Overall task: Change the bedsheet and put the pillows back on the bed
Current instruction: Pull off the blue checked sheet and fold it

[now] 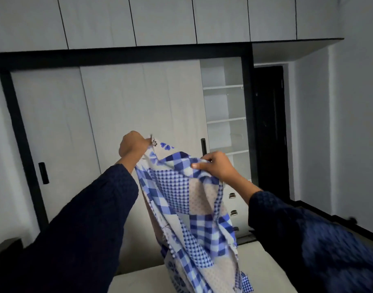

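Observation:
A blue-and-white checked patchwork bedsheet (pixel 194 208) hangs bunched in front of me, its lower end trailing down onto the bare pale mattress (pixel 259 269) at the bottom of the view. My left hand (pixel 132 145) pinches the sheet's top edge, raised at centre left. A little lower and to the right, my right hand (pixel 215 166) grips the same edge. Both arms are in dark blue sleeves. No pillows are in view.
A white wardrobe with a black frame (pixel 54 123) fills the wall ahead. Its right section (pixel 225 119) stands uncovered, showing shelves and drawers below. A dark doorway (pixel 270 132) lies to the right. A dark piece of furniture (pixel 3 248) sits at the lower left.

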